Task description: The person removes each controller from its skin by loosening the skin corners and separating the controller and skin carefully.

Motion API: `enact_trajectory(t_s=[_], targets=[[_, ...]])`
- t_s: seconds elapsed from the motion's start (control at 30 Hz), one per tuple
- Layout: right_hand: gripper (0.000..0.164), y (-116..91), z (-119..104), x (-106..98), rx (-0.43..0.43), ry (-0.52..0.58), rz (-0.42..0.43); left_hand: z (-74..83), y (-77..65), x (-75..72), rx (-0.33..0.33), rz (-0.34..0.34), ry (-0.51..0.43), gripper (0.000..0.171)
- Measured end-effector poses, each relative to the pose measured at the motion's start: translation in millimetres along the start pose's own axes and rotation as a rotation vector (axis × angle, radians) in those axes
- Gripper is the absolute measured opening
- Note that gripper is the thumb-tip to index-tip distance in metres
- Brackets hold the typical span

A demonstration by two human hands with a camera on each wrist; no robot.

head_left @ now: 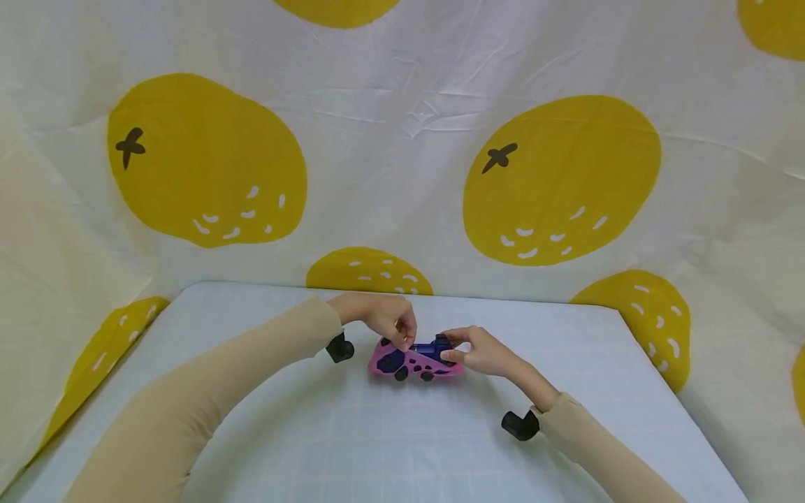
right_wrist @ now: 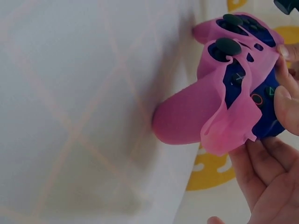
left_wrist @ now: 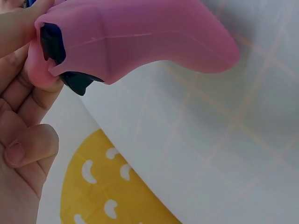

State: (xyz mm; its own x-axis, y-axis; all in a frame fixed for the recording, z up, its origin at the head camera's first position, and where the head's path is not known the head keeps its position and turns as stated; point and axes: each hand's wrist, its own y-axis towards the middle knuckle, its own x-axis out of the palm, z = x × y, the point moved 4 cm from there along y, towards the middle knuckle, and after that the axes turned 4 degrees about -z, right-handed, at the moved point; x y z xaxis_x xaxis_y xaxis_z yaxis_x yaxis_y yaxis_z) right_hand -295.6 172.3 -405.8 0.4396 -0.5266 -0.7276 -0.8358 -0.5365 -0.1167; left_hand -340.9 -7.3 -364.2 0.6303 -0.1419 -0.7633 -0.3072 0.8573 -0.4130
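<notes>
A dark blue game controller [right_wrist: 270, 114] sits partly inside a pink silicone cover [right_wrist: 184, 114]. On its right end the cover is peeled back and folded, baring the blue shell and the face buttons [right_wrist: 257, 99]. Both black thumbsticks [right_wrist: 228, 46] poke up through the cover's holes. My left hand [head_left: 383, 320] pinches the cover at its upper edge near the middle. My right hand [head_left: 483, 351] holds the bare right end, thumb on the near face and fingers behind. In the left wrist view the cover [left_wrist: 140, 32] wraps the left grip, and a dark trigger [left_wrist: 77, 81] sticks out beside it.
The controller is over a pale table [head_left: 390, 447] with a faint check pattern. Behind the table hangs a white cloth [head_left: 390, 175] with large yellow fruit shapes. Black wrist cameras [head_left: 520, 425] jut out below both sleeves.
</notes>
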Motion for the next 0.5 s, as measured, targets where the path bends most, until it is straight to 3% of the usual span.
enact_trajectory(t_s=[0.23,0.5], targets=[[0.046,-3.1,-3.4,0.4,0.030,0.000,0.012,3.8,-7.0,0.2,0.001,0.049,0.036,0.009],[0.046,-1.5,-5.2,-0.5,0.038,-0.012,0.010,8.0,-9.8,1.3,-0.044,0.078,0.136,0.008]])
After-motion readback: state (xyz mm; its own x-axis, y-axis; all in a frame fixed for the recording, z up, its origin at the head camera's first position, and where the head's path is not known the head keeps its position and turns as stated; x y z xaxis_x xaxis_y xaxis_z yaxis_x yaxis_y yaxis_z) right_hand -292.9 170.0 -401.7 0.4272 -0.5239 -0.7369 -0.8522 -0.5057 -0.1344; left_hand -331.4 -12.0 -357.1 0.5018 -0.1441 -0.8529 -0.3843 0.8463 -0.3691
